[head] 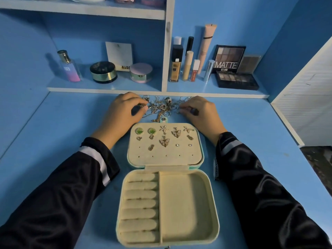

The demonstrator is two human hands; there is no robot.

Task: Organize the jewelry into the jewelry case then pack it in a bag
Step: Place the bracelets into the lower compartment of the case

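Note:
An open cream-lined jewelry case lies flat on the blue desk in front of me. Its lid panel carries several earrings, among them two green studs and star-shaped ones. The base has ring rolls on the left and a bare tray on the right. Beyond the lid sits a tangled pile of jewelry with chains and rings. My left hand pinches a small piece at the pile's left edge. My right hand has its fingers curled on pieces at the right edge; what it holds is unclear.
A shelf ledge runs right behind the pile. It holds a perfume bottle, two round compacts, foundation and lip tubes and eyeshadow palettes. A white panel bounds the desk on the right. No bag is in view.

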